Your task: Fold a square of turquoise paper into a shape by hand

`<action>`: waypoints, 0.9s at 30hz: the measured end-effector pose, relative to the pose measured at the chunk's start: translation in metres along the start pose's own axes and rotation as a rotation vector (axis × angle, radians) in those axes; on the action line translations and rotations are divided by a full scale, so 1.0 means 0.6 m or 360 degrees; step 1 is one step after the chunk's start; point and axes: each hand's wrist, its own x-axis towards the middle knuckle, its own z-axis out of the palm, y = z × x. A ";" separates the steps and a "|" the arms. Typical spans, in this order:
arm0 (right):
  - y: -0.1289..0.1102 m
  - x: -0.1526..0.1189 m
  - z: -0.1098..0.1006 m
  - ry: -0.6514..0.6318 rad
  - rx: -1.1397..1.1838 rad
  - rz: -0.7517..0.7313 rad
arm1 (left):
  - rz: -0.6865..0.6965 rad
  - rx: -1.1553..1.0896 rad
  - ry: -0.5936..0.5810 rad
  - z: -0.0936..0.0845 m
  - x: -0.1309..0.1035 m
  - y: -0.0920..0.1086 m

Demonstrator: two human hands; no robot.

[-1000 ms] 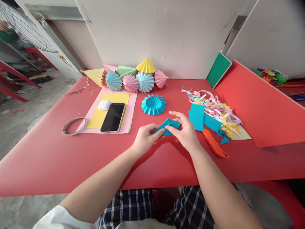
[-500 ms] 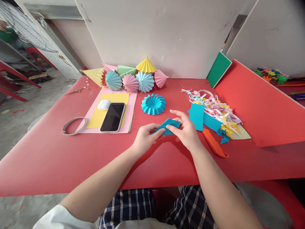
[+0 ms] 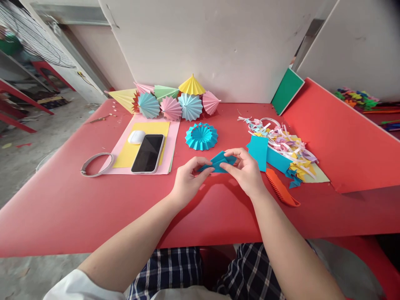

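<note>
A folded piece of blue paper is held above the red table, pinched from both sides. My left hand grips its left end between thumb and fingers. At the right end, the thumb and fingers of my right hand close on it. Just beyond my hands sits a blue pleated paper ring. To the right of my right hand lies flat blue paper, with an orange toothed cutter-like tool in front of it.
Pleated paper cones and umbrellas line the wall. On the left, a phone and white earbud case rest on coloured sheets, near a tape ring. Paper scraps and a red board stand right.
The blue paper has tilted and shows more of its folds. My left fingers have moved from beneath to its upper edge, and my right index finger has come down onto it.
</note>
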 end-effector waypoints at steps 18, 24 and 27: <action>-0.004 -0.005 -0.003 -0.0120 -0.0067 -0.0047 | 0.0343 0.0431 0.0040 -0.002 0.001 0.006; -0.007 -0.008 -0.005 -0.0178 0.0011 -0.0202 | 0.0851 0.0604 0.0109 -0.007 -0.003 0.006; -0.012 -0.009 -0.005 -0.0148 -0.0076 -0.0273 | 0.1016 0.0690 0.0104 -0.011 -0.008 0.001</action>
